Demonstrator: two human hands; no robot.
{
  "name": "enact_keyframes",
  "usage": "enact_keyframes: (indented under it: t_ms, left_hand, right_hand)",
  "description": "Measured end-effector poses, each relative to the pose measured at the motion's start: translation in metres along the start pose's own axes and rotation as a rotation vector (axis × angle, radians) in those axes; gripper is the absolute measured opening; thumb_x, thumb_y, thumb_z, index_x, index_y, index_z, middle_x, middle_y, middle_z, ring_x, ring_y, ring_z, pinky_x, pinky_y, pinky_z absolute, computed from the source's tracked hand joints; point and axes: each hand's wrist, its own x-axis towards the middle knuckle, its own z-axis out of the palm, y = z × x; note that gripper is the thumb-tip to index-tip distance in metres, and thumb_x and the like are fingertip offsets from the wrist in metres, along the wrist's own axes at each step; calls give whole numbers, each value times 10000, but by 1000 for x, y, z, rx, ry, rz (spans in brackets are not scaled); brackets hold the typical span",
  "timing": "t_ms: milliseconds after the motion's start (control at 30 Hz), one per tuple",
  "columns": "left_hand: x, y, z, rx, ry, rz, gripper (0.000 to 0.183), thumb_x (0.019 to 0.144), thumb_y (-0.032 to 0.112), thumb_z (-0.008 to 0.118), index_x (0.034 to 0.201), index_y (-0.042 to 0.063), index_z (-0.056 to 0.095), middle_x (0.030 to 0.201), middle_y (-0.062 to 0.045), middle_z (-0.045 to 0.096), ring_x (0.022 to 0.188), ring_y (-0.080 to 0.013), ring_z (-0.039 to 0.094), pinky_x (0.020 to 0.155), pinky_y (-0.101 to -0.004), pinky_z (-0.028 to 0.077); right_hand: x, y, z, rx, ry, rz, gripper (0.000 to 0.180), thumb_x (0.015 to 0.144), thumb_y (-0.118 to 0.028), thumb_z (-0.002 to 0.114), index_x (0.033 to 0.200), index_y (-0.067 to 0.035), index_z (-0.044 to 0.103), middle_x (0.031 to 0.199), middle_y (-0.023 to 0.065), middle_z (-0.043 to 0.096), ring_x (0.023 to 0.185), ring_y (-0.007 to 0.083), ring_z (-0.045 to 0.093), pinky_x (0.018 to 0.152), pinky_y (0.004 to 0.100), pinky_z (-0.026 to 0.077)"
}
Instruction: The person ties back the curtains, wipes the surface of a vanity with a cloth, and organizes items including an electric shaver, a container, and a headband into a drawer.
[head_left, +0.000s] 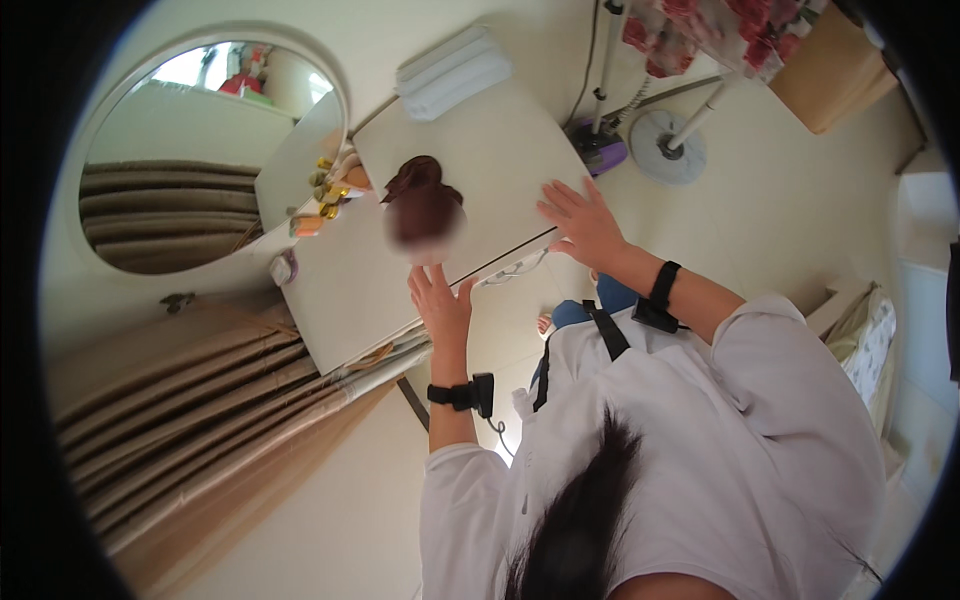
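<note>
A dark brown bundle, perhaps cloth or hair, with a gathered knot at its far end (416, 180) lies on the white tabletop (502, 150). Its near part is blurred, so I cannot tell exactly what it is. My left hand (441, 304) is at the table's near edge, with its fingertips at the blurred end of the bundle; nothing is gripped in it. To the right, my right hand (581, 221) rests over the tabletop's near right corner, palm down with fingers spread and holding nothing. Both wrists wear black straps with small boxes.
A round mirror (202, 157) stands at the left, beside small bottles (328, 193). Folded white towels (454, 73) lie at the table's far edge. Pleated brown curtains (187, 375) hang at the left. A stand with a round marble-like base (667, 148) is on the floor beyond the table.
</note>
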Motion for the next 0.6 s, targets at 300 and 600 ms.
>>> enact_keyframes:
  t_ms: [300,600]
  left_hand:
    - [131,-20,28,124,-65,-136,661,774,406,633,1382,194,485,1424,-146,461,1268,-391,449,1017,-597,345]
    - [27,77,46,15,72,118,521,822,316,688,1310,191,556,1380,-127,475,1277,-343,422,1075,-526,291]
  right_hand:
    - [14,-4,-4,2,-55,14,537,800,-284,694,1279,-96,542,1411,111,461,1350,259,380,1081,567,278]
    - [16,7,-8,-15,-54,-34,414,832,-235,647,1207,-78,568,1362,112,503,1308,255,428,1038,570,317]
